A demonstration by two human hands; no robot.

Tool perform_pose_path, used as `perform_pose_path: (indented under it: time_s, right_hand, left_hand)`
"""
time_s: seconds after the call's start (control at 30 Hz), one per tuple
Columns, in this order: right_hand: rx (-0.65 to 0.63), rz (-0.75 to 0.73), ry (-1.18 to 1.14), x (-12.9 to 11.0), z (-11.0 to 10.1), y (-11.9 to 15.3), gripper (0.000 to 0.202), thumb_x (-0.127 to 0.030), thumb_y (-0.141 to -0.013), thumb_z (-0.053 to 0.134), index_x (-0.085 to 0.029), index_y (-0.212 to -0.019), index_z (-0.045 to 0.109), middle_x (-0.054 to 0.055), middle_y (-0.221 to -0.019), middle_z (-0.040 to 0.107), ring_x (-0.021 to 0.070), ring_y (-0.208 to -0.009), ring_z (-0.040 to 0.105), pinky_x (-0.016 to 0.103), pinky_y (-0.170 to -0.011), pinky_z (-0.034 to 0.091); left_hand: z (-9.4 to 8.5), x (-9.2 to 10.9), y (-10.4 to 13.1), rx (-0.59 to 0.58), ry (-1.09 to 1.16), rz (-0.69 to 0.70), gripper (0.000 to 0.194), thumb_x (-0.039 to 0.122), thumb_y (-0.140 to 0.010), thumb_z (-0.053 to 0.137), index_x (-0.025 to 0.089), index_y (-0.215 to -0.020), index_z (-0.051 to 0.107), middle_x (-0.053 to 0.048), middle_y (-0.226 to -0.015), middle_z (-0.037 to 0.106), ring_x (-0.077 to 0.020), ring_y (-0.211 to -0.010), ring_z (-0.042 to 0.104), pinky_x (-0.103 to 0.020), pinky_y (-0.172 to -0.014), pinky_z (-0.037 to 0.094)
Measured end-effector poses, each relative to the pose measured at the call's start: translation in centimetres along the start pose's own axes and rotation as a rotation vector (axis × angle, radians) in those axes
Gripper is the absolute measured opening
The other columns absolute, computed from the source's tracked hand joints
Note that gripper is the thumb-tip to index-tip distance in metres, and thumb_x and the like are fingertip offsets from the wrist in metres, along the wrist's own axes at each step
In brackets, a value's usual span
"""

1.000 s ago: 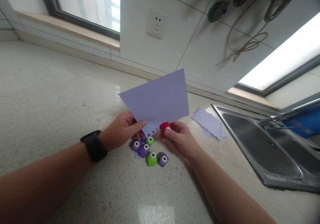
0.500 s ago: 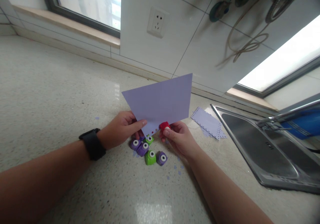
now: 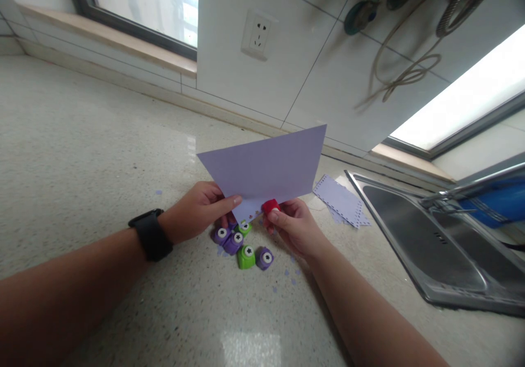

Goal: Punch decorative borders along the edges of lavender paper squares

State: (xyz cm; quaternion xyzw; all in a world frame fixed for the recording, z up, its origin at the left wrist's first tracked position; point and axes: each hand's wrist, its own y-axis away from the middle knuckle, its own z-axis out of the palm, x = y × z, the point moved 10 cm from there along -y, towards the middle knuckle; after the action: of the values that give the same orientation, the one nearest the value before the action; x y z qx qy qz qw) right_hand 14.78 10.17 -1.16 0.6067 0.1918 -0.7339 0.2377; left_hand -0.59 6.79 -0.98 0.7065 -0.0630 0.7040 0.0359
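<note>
Left hand (image 3: pixel 196 214) pinching, thumb extended; right hand (image 3: pixel 293 227) closed, forearms converging

Free: bare countertop (image 3: pixel 82 153) from 7 to 11 o'clock of the hands | Blocked at 6 o'clock: cluster of small punches (image 3: pixel 243 245), lying just under the sheet (image 3: pixel 266 167) | 3 o'clock: punched paper stack (image 3: pixel 340 200), then sink (image 3: pixel 430 241) | 12 o'clock: tiled wall (image 3: pixel 254 82).

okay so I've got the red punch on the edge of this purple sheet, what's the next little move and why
Probably slide the red punch a little farther right along the lower edge of the purple sheet before pressing. A short row of punched holes already sits just left of it, and the edge to its right looks unpunched. Your left hand pinches the sheet near the holes, and your right hand grips the punch.
</note>
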Motion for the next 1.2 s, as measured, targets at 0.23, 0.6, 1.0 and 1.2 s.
perform_pose_path:
  time_s: [0.23,0.6,1.0,1.2]
  right_hand:
    - [-0.001,-0.001,0.023,0.06,-0.14,0.01,0.036,-0.047,-0.069,0.095,-0.021,-0.079,0.072,-0.001,-0.069,0.061,0.0123,-0.06,0.053,0.026,-0.052,0.045]
    - [-0.004,-0.041,0.052,-0.27,-0.4,0.06,0.032,-0.044,-0.073,0.093,-0.021,-0.083,0.074,-0.001,-0.071,0.062,0.0121,-0.06,0.054,0.025,-0.052,0.045]
    - [-0.035,-0.054,0.009,-0.22,-0.36,0.0,0.029,-0.04,-0.077,0.091,-0.018,-0.083,0.072,-0.001,-0.07,0.061,0.0107,-0.061,0.055,0.022,-0.051,0.047]
    - [-0.052,-0.039,0.001,0.02,-0.32,0.08,0.028,-0.039,-0.078,0.09,-0.018,-0.086,0.072,-0.001,-0.07,0.062,0.0105,-0.062,0.056,0.021,-0.052,0.047]
  left_hand:
    - [0.1,-0.05,-0.02,-0.014,0.001,0.003,0.026,0.039,-0.085,0.072,0.016,-0.071,0.072,-0.006,-0.063,0.073,-0.0134,-0.047,0.063,-0.023,-0.046,0.051]
    - [0.18,-0.19,0.16,-0.015,-0.034,0.016,0.019,0.035,-0.087,0.072,0.017,-0.085,0.075,-0.003,-0.072,0.076,-0.0133,-0.056,0.066,-0.023,-0.055,0.055]
    - [0.53,-0.34,0.0,-0.042,-0.158,0.028,0.015,0.028,-0.093,0.066,0.017,-0.084,0.072,0.002,-0.064,0.07,-0.0104,-0.052,0.062,-0.019,-0.05,0.05]
    - [0.51,-0.17,-0.01,-0.022,-0.143,0.017,0.015,0.024,-0.092,0.067,0.017,-0.079,0.069,0.003,-0.059,0.068,-0.0098,-0.051,0.061,-0.018,-0.048,0.049]
